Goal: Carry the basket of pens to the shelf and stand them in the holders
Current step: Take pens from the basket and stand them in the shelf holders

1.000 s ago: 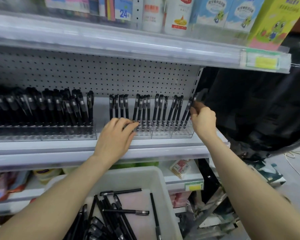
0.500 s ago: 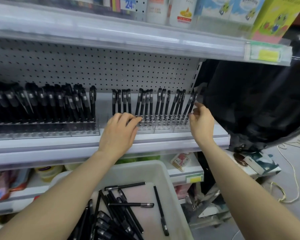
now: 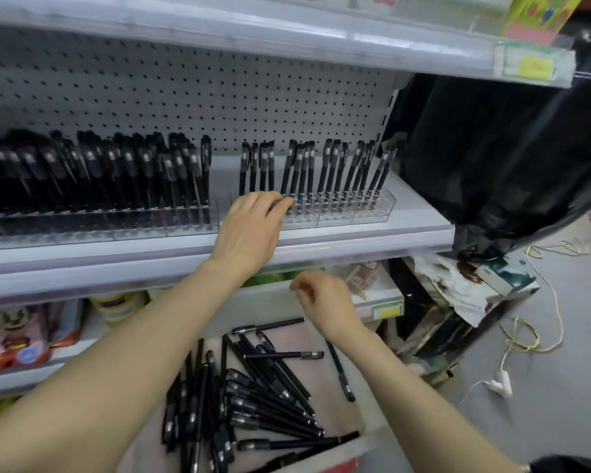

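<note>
Head view: yellow price tag (image 3: 529, 64) on the upper shelf edge and lower tag (image 3: 388, 311) are both too blurred to read; pen markings are unreadable too. Unchanged: left hand (image 3: 249, 227), grip flat, fingers resting on the front of the clear holder (image 3: 342, 215) on the shelf (image 3: 418, 213). Changed: right hand (image 3: 325, 302) has dropped from the holder's right end to above the basket (image 3: 267, 306); grip loosely curled, empty. Loose pens (image 3: 260, 387) lie in the basket, below the shelf.

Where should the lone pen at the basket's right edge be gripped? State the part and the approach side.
Pinch the lone pen at mid-barrel, coming straight down from above with the right hand. It lies flat on the basket floor, apart from the pile, so both long sides are free for finger and thumb.
</note>
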